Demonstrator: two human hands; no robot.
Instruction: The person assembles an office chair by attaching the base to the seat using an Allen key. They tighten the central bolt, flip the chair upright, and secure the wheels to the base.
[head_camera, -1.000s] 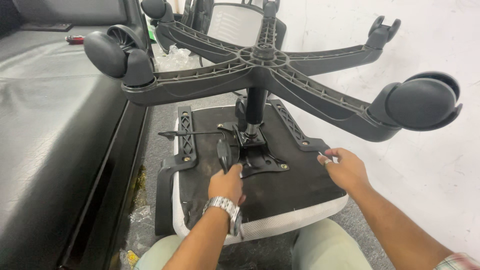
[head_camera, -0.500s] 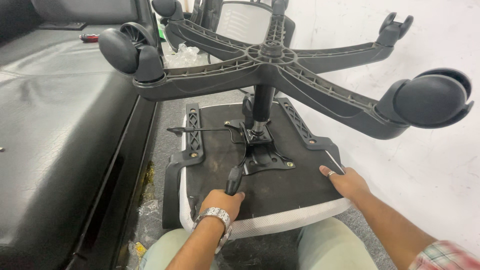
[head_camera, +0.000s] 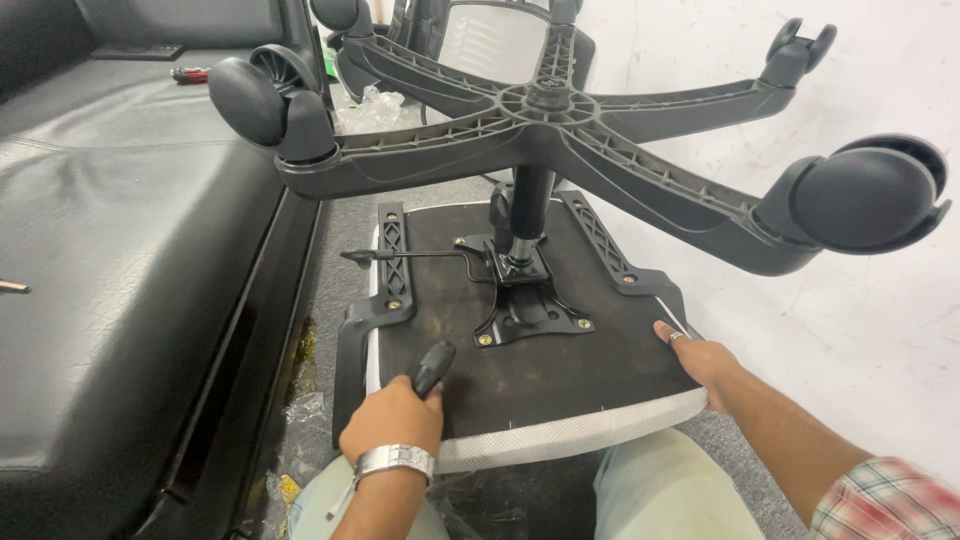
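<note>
An office chair lies upside down in front of me, the dark underside of its seat (head_camera: 590, 375) facing up. Its five-armed base (head_camera: 560, 120) with black casters (head_camera: 865, 200) sticks up over the seat on a gas column (head_camera: 528, 215). A metal mechanism plate (head_camera: 525, 310) is bolted at the seat's middle. My left hand (head_camera: 392, 422), with a metal watch on the wrist, is closed on a black tool handle (head_camera: 433, 367) over the seat's near left part. My right hand (head_camera: 700, 358) rests flat on the seat's right edge.
A black leather sofa (head_camera: 110, 260) fills the left side, with a red-handled tool (head_camera: 190, 73) on it. A white wall (head_camera: 880, 380) stands close on the right. Another chair (head_camera: 500, 40) is behind the base. A thin lever (head_camera: 410, 255) juts left from the mechanism.
My left hand has drawn the black handle back from the mechanism plate toward the seat's near left edge. My right hand has slid nearer along the right edge.
</note>
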